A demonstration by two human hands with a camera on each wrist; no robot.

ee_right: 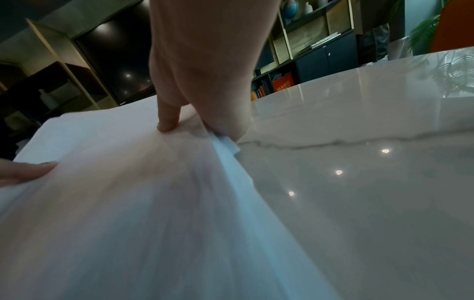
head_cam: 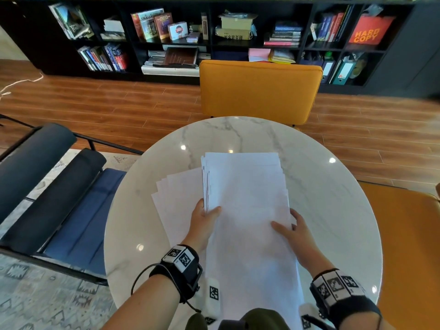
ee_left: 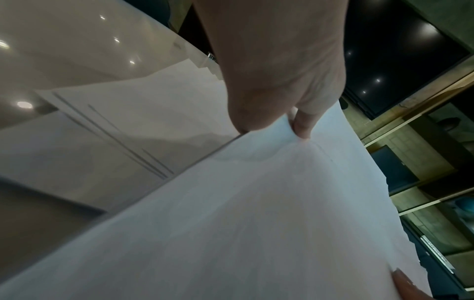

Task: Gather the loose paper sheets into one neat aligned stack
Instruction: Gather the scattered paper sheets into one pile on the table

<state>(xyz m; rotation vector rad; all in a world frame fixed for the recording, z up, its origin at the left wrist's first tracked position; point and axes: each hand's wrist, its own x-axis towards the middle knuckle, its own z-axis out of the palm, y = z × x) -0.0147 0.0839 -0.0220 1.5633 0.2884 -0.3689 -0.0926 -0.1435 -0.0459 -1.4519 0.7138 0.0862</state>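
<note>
Round white marble counter (head_cam: 333, 186), glossy, dotted with light reflections. On it, two groups of paper. One thick bundle of white sheets (head_cam: 247, 210) held over the middle of the counter, near end toward the person, far edges stepped and not yet flush; exact sheet count impossible to tell. Left hand (head_cam: 204, 216) grasping the bundle's left edge, thumb on top, fingers underneath; in the left wrist view, thumb and a fingertip pinching the paper edge (ee_left: 287, 130). Right hand (head_cam: 294, 228) grasping the right edge, thumb lying on the top sheet, fingers curled round the side; in the right wrist view, a finger (ee_right: 168, 121) pressing down on the top sheet.

To the left, partly under the bundle, a second group: fanned loose sheets (head_cam: 176, 198) lying flat on the counter, about four staggered corners visible.

Around the counter, three chairs: one mustard chair (head_cam: 259, 89) opposite, one dark blue chair (head_cam: 59, 186) at left, one orange seat (head_cam: 409, 246) at right. One black bookshelf (head_cam: 214, 48) behind.
</note>
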